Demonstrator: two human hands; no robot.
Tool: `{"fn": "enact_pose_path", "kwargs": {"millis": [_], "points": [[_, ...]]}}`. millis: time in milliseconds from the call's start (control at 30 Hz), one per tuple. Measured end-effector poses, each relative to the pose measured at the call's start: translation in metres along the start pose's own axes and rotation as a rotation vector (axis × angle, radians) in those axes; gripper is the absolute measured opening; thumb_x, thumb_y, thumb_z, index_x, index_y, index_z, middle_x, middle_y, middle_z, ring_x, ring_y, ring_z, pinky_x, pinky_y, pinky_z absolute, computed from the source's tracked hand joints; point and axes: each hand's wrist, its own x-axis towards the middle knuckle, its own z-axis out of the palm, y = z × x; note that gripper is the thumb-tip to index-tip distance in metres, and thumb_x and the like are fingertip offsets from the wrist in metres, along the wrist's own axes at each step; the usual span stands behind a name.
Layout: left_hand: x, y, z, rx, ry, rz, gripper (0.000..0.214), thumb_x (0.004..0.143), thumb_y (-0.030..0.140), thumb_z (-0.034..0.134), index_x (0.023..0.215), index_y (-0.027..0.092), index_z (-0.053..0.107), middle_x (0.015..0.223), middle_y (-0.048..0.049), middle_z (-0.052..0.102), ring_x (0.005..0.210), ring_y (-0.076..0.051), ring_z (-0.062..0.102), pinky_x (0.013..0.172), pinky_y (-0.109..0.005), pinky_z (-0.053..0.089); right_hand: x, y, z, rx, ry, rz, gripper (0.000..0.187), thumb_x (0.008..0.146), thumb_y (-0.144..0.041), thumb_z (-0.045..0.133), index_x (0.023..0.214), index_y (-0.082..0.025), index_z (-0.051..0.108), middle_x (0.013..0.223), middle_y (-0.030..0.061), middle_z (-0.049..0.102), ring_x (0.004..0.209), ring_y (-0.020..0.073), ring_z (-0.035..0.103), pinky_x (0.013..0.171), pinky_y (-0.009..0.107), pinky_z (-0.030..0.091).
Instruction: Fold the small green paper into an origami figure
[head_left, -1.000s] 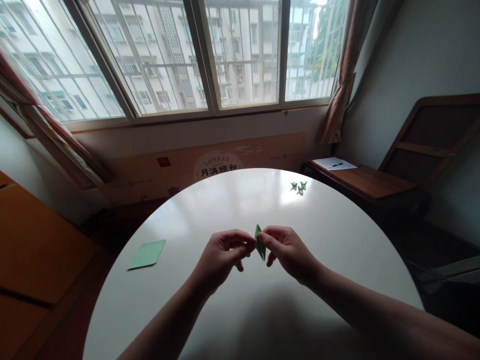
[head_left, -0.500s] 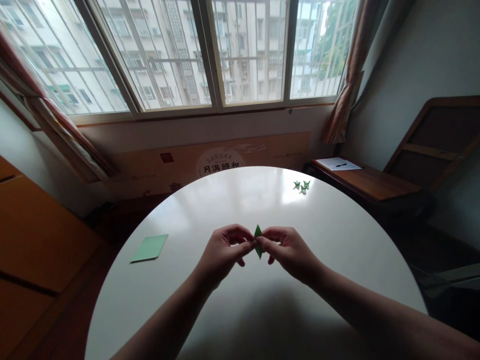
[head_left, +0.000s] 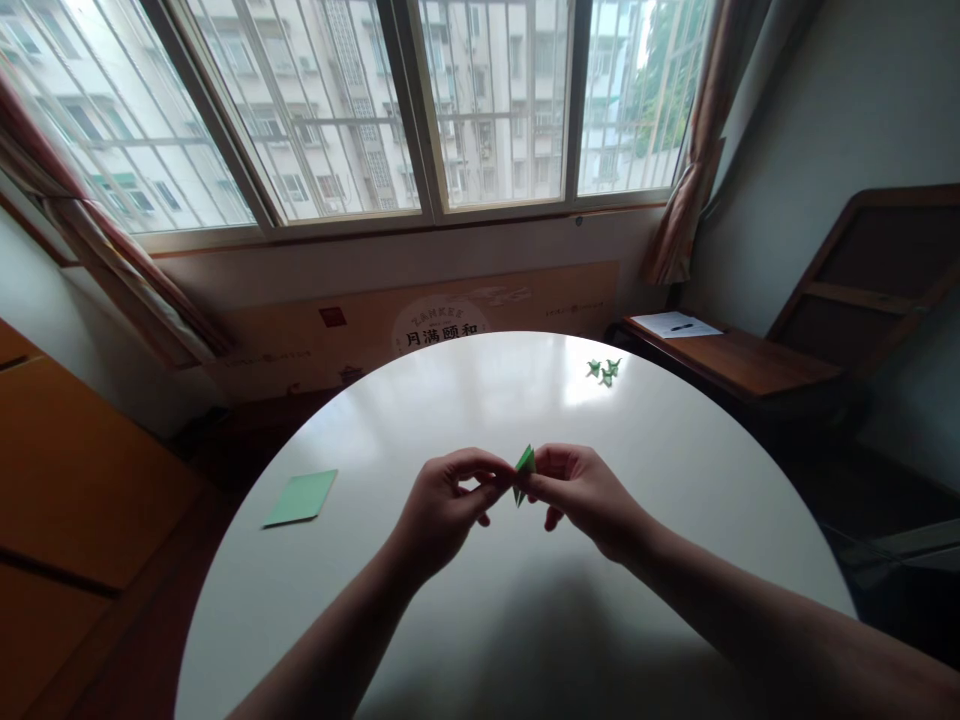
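Above the middle of a round white table (head_left: 675, 480), both my hands pinch one small folded green paper piece (head_left: 524, 466). My left hand (head_left: 442, 505) grips its left side between thumb and fingers. My right hand (head_left: 581, 492) holds its right side the same way, fingers curled. The paper's pointed tips stick out above and below the fingertips. A flat square sheet of green paper (head_left: 301, 497) lies on the table at the left. Three tiny folded green paper figures (head_left: 604, 371) sit together near the table's far right edge.
A wooden side table (head_left: 739, 365) at the right carries a white sheet with a pen (head_left: 677, 326). A wooden chair frame (head_left: 870, 280) leans against the right wall. A printed cardboard panel (head_left: 442, 325) stands under the barred window. Wooden furniture (head_left: 67, 480) fills the left.
The folded green piece has turned in my fingers: it stood upright and narrow, and now its top tip leans right and looks shorter. Both hands stayed close together at the same spot.
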Motion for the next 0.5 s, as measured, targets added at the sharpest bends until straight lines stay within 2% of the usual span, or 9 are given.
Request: {"fn": "enact_pose_path", "kwargs": {"millis": [167, 300, 500], "points": [[0.0005, -0.0034, -0.0001, 0.014, 0.004, -0.035, 0.014, 0.079, 0.026, 0.074, 0.085, 0.014, 0.075, 0.077, -0.0057, 0.07, 0.069, -0.017, 0.062, 0.044, -0.02, 0.053, -0.0014, -0.0003, -0.0011, 0.023, -0.013, 0.015, 0.018, 0.077, -0.032, 0.077, 0.083, -0.014, 0.075, 0.073, 0.0035, 0.068, 0.065, 0.0145, 0.06, 0.047, 0.021, 0.048], [0.0008, -0.0046, 0.0005, 0.011, 0.007, -0.047, 0.014, 0.077, 0.025, 0.075, 0.085, 0.013, 0.074, 0.074, -0.0053, 0.07, 0.067, -0.016, 0.062, 0.044, -0.021, 0.054, -0.0025, -0.0022, 0.0007, 0.065, -0.046, 0.026, 0.02, 0.079, -0.033, 0.077, 0.085, -0.014, 0.077, 0.075, 0.0049, 0.069, 0.069, 0.0158, 0.062, 0.05, 0.022, 0.05], [-0.0015, -0.0052, -0.0009, 0.127, 0.071, 0.093, 0.011, 0.079, 0.025, 0.074, 0.085, 0.015, 0.074, 0.08, -0.006, 0.071, 0.068, -0.017, 0.064, 0.043, -0.02, 0.052, -0.001, -0.003, 0.0016, 0.109, -0.076, 0.01, 0.024, 0.078, -0.037, 0.078, 0.088, -0.015, 0.08, 0.076, 0.0056, 0.068, 0.071, 0.0163, 0.062, 0.051, 0.023, 0.051]]}}
